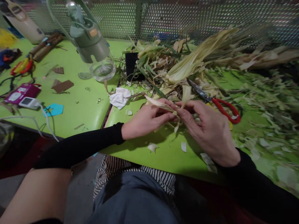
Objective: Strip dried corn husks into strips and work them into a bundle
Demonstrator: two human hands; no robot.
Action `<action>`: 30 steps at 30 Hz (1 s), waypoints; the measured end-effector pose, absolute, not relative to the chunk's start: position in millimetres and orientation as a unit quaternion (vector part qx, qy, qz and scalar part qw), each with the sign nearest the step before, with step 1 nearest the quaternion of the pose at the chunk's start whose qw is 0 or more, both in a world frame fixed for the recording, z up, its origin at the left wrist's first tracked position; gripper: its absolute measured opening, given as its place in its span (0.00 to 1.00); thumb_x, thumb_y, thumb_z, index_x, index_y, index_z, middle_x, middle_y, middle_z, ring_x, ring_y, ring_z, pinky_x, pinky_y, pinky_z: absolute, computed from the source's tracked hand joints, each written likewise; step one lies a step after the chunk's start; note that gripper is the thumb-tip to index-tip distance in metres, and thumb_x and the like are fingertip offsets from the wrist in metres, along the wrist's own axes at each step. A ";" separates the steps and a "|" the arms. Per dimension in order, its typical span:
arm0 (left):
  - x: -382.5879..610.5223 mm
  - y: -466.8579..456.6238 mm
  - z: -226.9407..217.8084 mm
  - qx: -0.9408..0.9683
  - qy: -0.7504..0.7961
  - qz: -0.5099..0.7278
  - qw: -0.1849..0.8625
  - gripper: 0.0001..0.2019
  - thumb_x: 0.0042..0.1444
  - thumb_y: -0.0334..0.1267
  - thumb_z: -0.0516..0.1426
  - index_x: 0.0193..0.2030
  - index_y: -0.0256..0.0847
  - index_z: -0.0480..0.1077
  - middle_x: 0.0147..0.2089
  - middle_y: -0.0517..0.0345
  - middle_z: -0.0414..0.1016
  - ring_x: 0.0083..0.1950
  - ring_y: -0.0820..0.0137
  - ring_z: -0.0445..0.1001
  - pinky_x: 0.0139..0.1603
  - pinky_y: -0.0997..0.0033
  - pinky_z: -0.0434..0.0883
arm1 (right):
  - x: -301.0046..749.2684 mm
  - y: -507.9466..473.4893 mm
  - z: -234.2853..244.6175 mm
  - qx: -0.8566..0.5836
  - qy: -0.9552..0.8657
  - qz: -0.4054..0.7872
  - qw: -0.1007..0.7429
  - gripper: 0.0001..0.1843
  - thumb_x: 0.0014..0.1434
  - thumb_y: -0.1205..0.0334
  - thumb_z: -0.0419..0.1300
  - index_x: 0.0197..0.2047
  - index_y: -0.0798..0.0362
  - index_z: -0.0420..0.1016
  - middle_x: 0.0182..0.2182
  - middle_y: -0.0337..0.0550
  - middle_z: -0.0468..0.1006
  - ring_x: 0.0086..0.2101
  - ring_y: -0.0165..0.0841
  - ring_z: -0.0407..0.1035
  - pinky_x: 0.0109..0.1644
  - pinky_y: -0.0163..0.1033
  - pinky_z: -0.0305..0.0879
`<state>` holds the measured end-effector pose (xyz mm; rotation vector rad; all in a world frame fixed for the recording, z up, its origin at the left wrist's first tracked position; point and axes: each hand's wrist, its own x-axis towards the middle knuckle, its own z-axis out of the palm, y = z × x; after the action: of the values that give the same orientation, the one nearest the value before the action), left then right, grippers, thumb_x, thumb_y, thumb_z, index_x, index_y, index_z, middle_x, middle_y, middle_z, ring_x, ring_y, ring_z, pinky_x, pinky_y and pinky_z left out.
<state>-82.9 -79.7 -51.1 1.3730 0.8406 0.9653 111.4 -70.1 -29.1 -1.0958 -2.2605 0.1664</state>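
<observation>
My left hand (147,119) and my right hand (207,130) meet above the green table (168,155), both pinched on pale dried husk strips (163,105). One strip sticks out to the left of my left fingers, another stands up between the two hands. Red-handled scissors (219,104) lie just behind my right hand, blades pointing into a heap of dried husks and leaves (187,65).
A crumpled white tissue (120,97) lies left of the hands. Further left are a clear water bottle (93,46), cardboard scraps (62,86), a pink box (20,92) and a white charger with cable (30,102). Husk litter covers the right side. A mesh fence (187,18) stands behind.
</observation>
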 end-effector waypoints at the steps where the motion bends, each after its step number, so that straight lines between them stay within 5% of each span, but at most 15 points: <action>1: -82.2 -79.9 -52.7 0.607 0.360 0.410 0.578 0.07 0.66 0.38 0.58 0.45 0.37 0.71 0.47 0.52 0.79 0.46 0.70 0.79 0.52 0.66 0.76 | 111.0 -70.7 -29.8 -0.420 -0.848 0.079 0.314 0.12 0.73 0.52 0.55 0.40 0.48 0.74 0.30 0.41 0.80 0.26 0.35 0.71 0.29 0.41 0.60; 8: -76.3 -83.7 -58.3 0.614 0.392 0.387 0.565 0.15 0.62 0.46 0.63 0.48 0.36 0.71 0.38 0.55 0.78 0.36 0.71 0.75 0.41 0.69 0.73 | 103.6 -75.7 -36.1 -0.457 -0.810 0.119 0.348 0.14 0.73 0.52 0.54 0.36 0.47 0.66 0.25 0.38 0.75 0.22 0.32 0.69 0.25 0.38 0.61; 20: -75.3 -91.7 -47.2 0.667 0.391 0.383 0.506 0.06 0.64 0.39 0.57 0.43 0.39 0.68 0.27 0.67 0.59 0.28 0.75 0.56 0.32 0.70 0.57 | 102.2 -79.6 -40.3 -0.463 -0.800 0.102 0.368 0.12 0.72 0.50 0.56 0.41 0.47 0.72 0.30 0.43 0.80 0.26 0.37 0.75 0.28 0.40 0.65; 26: -77.5 -92.9 -45.4 0.618 0.341 0.404 0.582 0.13 0.63 0.44 0.60 0.46 0.40 0.62 0.30 0.67 0.65 0.30 0.75 0.63 0.31 0.73 0.61 | 100.1 -82.5 -34.7 -0.449 -0.792 0.100 0.400 0.08 0.71 0.56 0.56 0.40 0.47 0.72 0.31 0.41 0.81 0.23 0.31 0.72 0.25 0.37 0.63; 30: -80.2 -91.9 -44.9 0.654 0.356 0.395 0.539 0.12 0.64 0.45 0.60 0.44 0.41 0.63 0.29 0.67 0.65 0.29 0.75 0.63 0.31 0.73 0.61 | 101.2 -82.2 -34.4 -0.462 -0.774 0.135 0.410 0.11 0.71 0.50 0.57 0.40 0.47 0.70 0.29 0.40 0.79 0.22 0.31 0.71 0.25 0.37 0.64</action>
<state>-80.2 -91.9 -44.9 1.5548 0.8469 0.9389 101.2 -82.2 -34.4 -1.1641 -1.9497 0.3406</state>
